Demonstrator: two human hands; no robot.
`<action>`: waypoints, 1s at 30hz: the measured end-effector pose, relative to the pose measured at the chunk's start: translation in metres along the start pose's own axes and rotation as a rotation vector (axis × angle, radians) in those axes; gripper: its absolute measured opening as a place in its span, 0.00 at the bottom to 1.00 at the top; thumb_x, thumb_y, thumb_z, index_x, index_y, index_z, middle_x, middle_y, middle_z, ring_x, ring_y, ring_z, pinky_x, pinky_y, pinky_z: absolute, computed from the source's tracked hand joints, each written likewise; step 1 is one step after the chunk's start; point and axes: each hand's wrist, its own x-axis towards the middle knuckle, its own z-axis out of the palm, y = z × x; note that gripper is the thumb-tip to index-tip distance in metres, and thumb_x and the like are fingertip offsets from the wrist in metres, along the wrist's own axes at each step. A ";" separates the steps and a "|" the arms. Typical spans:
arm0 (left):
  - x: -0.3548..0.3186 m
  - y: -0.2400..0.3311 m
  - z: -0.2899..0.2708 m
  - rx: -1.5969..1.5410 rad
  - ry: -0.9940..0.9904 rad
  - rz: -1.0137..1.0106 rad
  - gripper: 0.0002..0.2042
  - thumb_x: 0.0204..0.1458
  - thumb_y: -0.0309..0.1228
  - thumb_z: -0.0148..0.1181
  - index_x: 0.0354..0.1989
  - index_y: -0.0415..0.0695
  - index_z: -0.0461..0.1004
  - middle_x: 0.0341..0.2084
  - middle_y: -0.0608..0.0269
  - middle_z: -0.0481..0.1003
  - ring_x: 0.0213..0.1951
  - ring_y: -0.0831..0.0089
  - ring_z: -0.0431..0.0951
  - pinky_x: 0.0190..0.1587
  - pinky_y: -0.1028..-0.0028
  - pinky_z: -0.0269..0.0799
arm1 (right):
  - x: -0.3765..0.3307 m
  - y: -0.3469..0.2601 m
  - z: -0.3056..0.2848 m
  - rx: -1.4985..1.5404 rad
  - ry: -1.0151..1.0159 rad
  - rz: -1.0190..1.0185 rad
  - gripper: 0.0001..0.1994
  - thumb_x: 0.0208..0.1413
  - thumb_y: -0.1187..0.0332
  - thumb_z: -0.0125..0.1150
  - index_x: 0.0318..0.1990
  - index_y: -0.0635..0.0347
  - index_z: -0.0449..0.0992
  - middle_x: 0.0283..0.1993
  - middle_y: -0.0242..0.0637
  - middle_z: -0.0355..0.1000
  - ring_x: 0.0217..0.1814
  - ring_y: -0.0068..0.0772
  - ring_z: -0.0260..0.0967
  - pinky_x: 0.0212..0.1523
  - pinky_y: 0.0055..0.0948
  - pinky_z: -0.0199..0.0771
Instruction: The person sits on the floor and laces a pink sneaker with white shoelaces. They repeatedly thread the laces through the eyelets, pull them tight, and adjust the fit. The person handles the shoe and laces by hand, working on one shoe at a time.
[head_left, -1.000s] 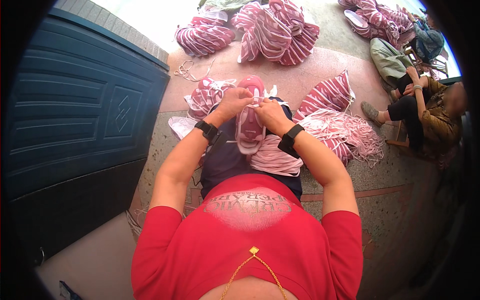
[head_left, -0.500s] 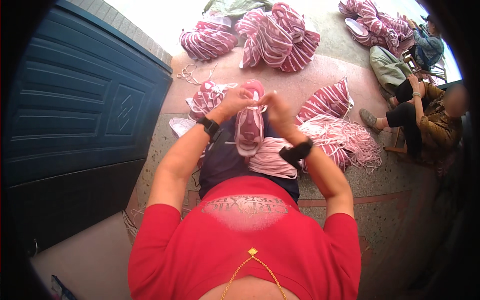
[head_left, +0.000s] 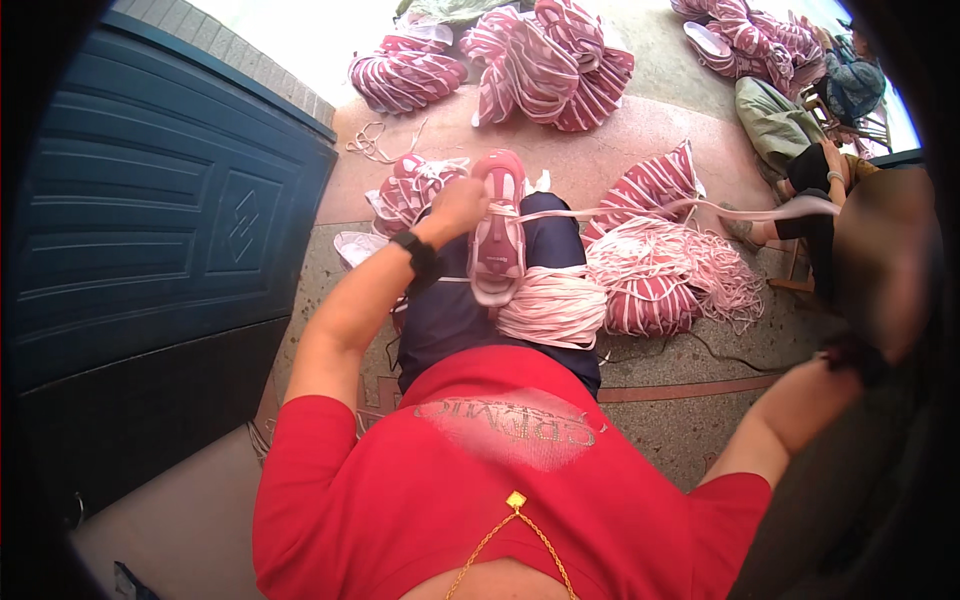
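Note:
A pink and white shoe upper [head_left: 497,240] stands lengthwise over my lap. My left hand [head_left: 462,207] is closed on its left edge, the fingertips partly hidden behind it. From the upper's lace holes a pale pink shoelace [head_left: 640,210] stretches nearly straight across to the far right. At that end my right hand [head_left: 888,265] is held out wide and smeared by motion; the lace runs into it. A bundle of pale pink shoelaces [head_left: 552,308] lies on my lap, just right of the upper's near end.
Beside my right leg lie strung pink uppers [head_left: 645,305] with a heap of loose laces [head_left: 715,270]. More uppers [head_left: 405,195] lie left of my knees, and large bundles [head_left: 550,65] farther ahead. A blue door [head_left: 150,190] stands left; a seated person [head_left: 815,235] is at right.
My right hand has swung from the shoe upper far out to the right, drawing the shoelace out straight. My left hand has shifted slightly left and down along the upper's edge.

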 end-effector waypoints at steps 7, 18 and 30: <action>-0.048 -0.002 0.009 -0.102 0.082 -0.068 0.16 0.41 0.40 0.63 0.36 0.43 0.77 0.23 0.52 0.76 0.30 0.57 0.78 0.33 0.63 0.72 | -0.251 0.149 0.275 -0.151 -1.017 0.767 0.09 0.54 0.69 0.52 0.37 0.62 0.76 0.32 0.34 0.72 0.36 0.28 0.68 0.40 0.29 0.67; -0.045 -0.022 0.016 -0.331 0.009 0.019 0.11 0.50 0.31 0.53 0.37 0.40 0.76 0.27 0.46 0.76 0.32 0.57 0.78 0.36 0.64 0.71 | -0.360 0.197 0.343 -0.854 -1.168 -0.154 0.07 0.47 0.69 0.54 0.28 0.62 0.75 0.28 0.45 0.74 0.32 0.43 0.75 0.29 0.36 0.75; 0.019 -0.049 0.001 -0.272 -0.216 -0.058 0.13 0.47 0.28 0.55 0.41 0.37 0.70 0.34 0.45 0.75 0.37 0.56 0.76 0.41 0.65 0.70 | -0.362 0.171 0.289 -0.359 -1.297 0.120 0.10 0.51 0.68 0.49 0.27 0.64 0.75 0.31 0.50 0.71 0.34 0.48 0.71 0.33 0.41 0.71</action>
